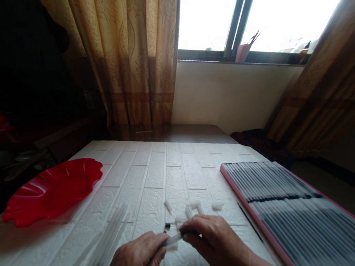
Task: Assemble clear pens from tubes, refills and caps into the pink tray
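Near the bottom middle, my left hand (136, 259) pinches one end of a thin translucent tube (173, 239). The fingers of my right hand (213, 240) are closed on its other end, where a dark part shows. Just beyond my hands lie several short clear plastic pieces (194, 208) and a small black piece (167, 226). Left of my left hand, several long clear tubes (111, 230) rest on the white brick-patterned surface (155, 176), blurred. To the right stands a pink-edged tray (235, 186) holding rows of clear tubes with dark cores (266, 178).
A red scalloped dish (55, 189) sits at the left edge of the table. A thin dark stick (250, 221) lies beside the tray. Behind are a patterned curtain (129, 48), a window and a pink cup (242, 53) on its sill.
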Available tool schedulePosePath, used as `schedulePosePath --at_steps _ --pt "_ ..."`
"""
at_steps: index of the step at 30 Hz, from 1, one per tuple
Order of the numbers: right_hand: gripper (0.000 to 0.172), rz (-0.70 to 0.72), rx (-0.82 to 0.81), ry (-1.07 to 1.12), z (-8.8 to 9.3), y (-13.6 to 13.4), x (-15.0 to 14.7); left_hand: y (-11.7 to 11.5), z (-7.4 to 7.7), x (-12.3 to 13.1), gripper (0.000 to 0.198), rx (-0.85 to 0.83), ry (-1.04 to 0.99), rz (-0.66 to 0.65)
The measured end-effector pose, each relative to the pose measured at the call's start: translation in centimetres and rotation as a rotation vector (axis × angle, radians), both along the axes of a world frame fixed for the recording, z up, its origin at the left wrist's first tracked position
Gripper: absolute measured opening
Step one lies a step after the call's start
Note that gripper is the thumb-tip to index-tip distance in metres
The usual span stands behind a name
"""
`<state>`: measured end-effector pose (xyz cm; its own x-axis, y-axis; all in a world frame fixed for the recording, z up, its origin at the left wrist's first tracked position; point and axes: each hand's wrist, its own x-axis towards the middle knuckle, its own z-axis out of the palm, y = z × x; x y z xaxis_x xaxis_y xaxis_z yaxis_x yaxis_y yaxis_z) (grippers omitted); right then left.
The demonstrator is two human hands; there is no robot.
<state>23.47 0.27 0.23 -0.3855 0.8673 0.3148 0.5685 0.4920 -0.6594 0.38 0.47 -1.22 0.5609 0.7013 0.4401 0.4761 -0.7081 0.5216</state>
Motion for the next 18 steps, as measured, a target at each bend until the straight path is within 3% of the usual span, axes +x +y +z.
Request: schedulePosePath --at_steps 12,18 --pt "0.023 -0.027 -0.024 -0.299 0.05 -0.34 -0.29 0.35 -0.11 0.03 0.025 -0.01 -0.025 -0.045" --pt "0.035 0.01 -0.062 -0.218 0.32 -0.26 -0.62 0.28 0.34 0.02 0.025 0.03 -0.032 -0.079"
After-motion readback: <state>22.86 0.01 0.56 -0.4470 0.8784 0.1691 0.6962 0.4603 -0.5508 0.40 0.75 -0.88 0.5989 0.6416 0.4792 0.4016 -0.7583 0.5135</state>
